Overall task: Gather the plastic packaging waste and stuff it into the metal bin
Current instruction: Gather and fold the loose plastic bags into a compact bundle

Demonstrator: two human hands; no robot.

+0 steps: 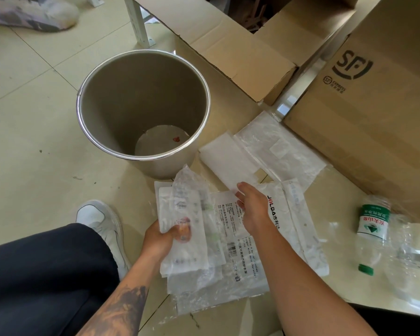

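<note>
SF box (364, 112) at 2 o'clock, open cardboard box (228, 57) at 12. Metal bin (102, 98) upright at 11, nearly empty w/ a red speck on its bottom. Plastic packaging (243, 251) lies piled on floor at 6, just below bin; more bags + white foam sheet (228, 163) at 3. Crushed bottle (374, 229) at 4. Left hand (159, 238) grips a bunch of clear bags (187, 214). Right hand (252, 204) open, fingers touching foam sheet's edge.
</note>
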